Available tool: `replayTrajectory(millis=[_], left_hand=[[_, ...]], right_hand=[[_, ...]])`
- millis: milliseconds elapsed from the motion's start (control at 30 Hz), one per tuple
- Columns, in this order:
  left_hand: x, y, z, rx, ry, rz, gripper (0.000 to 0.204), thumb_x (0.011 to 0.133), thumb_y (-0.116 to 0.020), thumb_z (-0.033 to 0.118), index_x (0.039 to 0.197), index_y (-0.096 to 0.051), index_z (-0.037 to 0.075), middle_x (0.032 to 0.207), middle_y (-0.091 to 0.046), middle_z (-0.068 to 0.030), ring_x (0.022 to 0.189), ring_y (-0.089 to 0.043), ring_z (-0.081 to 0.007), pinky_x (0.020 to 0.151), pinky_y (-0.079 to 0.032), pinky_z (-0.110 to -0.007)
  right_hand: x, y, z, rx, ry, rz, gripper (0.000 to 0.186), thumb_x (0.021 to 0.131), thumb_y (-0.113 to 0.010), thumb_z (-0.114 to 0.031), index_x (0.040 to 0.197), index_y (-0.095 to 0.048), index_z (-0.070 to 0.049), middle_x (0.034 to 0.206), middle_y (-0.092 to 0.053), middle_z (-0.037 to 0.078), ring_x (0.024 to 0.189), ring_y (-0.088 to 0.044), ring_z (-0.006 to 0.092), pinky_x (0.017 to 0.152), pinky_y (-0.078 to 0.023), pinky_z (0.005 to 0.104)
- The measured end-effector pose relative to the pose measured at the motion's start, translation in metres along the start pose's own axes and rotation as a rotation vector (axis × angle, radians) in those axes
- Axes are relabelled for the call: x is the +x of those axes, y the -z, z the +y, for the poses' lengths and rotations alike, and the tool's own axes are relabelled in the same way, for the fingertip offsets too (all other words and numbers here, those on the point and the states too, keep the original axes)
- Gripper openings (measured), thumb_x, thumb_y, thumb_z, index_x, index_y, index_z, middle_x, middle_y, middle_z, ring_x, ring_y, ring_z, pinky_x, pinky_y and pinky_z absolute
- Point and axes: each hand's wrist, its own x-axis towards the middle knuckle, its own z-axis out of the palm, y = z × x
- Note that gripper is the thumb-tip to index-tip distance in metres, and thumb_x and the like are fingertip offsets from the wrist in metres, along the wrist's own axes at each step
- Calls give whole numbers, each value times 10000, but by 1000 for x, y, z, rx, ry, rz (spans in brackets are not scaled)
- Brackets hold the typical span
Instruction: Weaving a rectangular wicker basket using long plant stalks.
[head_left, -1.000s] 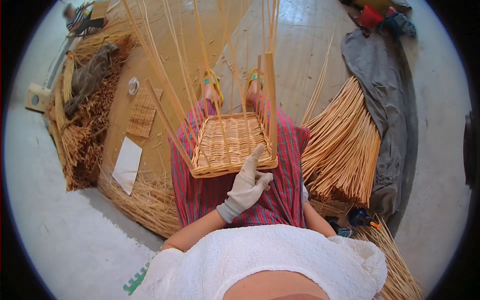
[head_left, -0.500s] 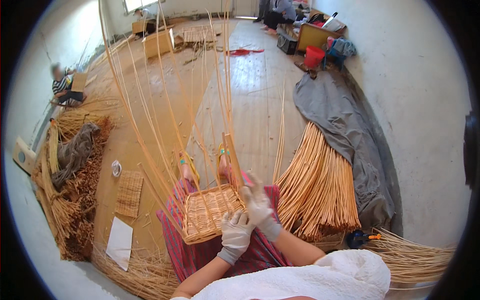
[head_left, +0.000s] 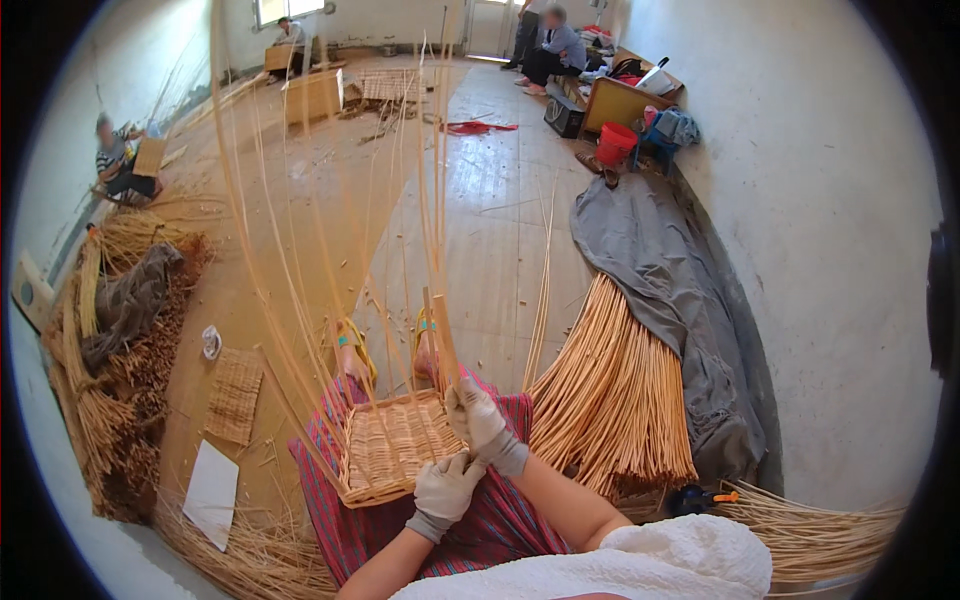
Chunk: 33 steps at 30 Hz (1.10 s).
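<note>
A shallow, half-woven wicker basket (head_left: 385, 450) rests on my lap, with long thin upright rods rising from it. Flat wooden stakes stand at its corners; one wooden stake (head_left: 446, 340) is at the far right corner. My left hand (head_left: 447, 488), in a pale glove, is closed on the basket's near right edge. My right hand (head_left: 478, 418), also gloved, is curled against the right side by the foot of that stake. What its fingers pinch is hidden.
A big bundle of peeled rods (head_left: 615, 390) lies at right under a grey cloth (head_left: 650, 260). More bundled rods (head_left: 120, 400) are piled at left, near a woven panel (head_left: 235, 395) and a white sheet (head_left: 210, 495). Other people sit farther off; a red bucket (head_left: 615, 143) stands back right.
The view has tilted, so the scene sits lower and slightly left. My right hand has come down closer to the basket's right side, its fingers more curled. My left hand stays at the edge.
</note>
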Motion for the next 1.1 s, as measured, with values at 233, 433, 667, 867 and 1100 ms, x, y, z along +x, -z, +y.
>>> replayTrajectory(millis=[233,433,667,867,1100], left_hand=[[-7,-6,-1,5,-16,28,365,854,-543,174,1205,-639,211,968,-596,-34,805,-592,-206,610,-433,-355],[-8,-10,-2,-73,19,-45,317,860,-580,203,1171,-642,193,1078,-614,-30,891,-622,-170,649,-418,-329],[-13,-14,0,-166,116,-29,224,863,-620,233,1080,-673,226,985,-633,-30,806,-620,-193,643,-445,-340],[-10,-9,0,-29,40,111,276,886,-615,236,1153,-681,259,927,-610,-11,722,-593,-197,582,-457,-356],[-10,9,-2,26,14,83,227,810,-656,258,1037,-670,244,903,-633,22,767,-614,-166,590,-432,-369]], right_hand=[[-2,11,-9,128,25,-286,435,1013,-425,-495,831,-500,-106,602,-410,-31,456,-377,80,398,-304,239],[-15,-20,8,-253,212,236,478,1000,-426,-538,857,-560,-102,572,-411,-38,401,-334,70,360,-261,222],[-14,-9,6,-167,115,188,506,995,-425,-557,715,-486,-139,537,-375,-64,365,-279,68,332,-219,244],[-14,-1,7,-149,69,149,533,972,-416,-609,686,-456,-161,543,-353,-52,395,-298,89,359,-222,265],[-21,-20,0,-108,63,-108,429,1007,-434,-507,946,-553,-99,654,-435,-40,490,-373,58,433,-287,216]])
